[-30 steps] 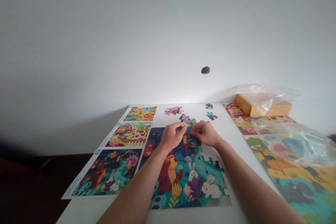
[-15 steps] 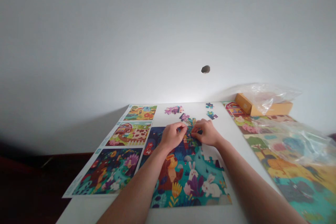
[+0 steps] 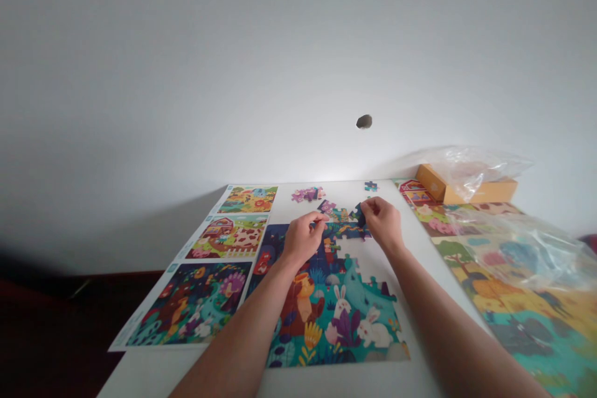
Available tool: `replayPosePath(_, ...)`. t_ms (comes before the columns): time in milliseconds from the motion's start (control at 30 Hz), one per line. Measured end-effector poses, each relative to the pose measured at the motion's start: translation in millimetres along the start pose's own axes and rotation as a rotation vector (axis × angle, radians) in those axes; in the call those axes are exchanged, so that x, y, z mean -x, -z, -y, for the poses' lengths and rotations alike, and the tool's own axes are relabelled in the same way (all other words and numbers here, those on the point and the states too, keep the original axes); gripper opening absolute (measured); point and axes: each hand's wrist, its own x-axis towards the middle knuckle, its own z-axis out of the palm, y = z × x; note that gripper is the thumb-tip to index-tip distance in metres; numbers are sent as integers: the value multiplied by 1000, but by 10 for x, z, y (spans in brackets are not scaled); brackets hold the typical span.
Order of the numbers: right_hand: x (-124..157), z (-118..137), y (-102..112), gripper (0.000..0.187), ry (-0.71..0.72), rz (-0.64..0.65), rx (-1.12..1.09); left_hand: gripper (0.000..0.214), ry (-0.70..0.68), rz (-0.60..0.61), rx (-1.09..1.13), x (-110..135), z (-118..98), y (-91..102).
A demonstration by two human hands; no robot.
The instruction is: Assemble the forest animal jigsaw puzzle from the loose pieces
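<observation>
A partly built jigsaw puzzle [image 3: 326, 317] with a bear and white rabbits lies on the white table [image 3: 153, 373] in front of me. My left hand [image 3: 301, 239] rests at the puzzle's upper edge, fingers curled and pinched on the joined pieces there. My right hand [image 3: 383, 221] is further right and back, fingers closed on a dark blue puzzle piece [image 3: 358, 214] held just above the table. A gap [image 3: 357, 254] shows in the upper right of the puzzle.
A guide sheet [image 3: 209, 261] with three pictures lies to the left. Loose pieces: a pink cluster [image 3: 306, 194] and a teal piece [image 3: 370, 186] near the wall. Finished puzzles [image 3: 508, 286], clear plastic bags [image 3: 527, 242] and an orange box [image 3: 471, 186] are on the right.
My right hand has left the puzzle's upper edge and moved right and back to the loose dark blue piece, closing on it. My left hand has barely moved.
</observation>
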Motion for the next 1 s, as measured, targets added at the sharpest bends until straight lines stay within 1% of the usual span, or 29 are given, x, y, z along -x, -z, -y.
replayPosePath(100,1,25,35,23,-1,-42,-7,20,-2,-1,-22,4,-12,7)
replayPosePath(200,5,38,54,22,-4,-49,-17,19,-10,-1,-35,6,-26,10)
replayPosePath(500,26,35,28,20,2,61,-20,17,-105,60,-48,20,-42,-14)
replayPosePath(733,33,15,24,20,-7,107,-56,16,-110,64,-25,19,-23,-28)
replayPosePath(867,23,-4,19,20,6,123,-59,15,-119,90,-58,31,-72,-5)
replayPosePath(933,18,-8,17,21,11,144,-75,14,-162,124,-69,47,-120,11)
replayPosePath(1000,16,-7,14,22,28,202,-108,11,-235,178,-53,65,-166,21)
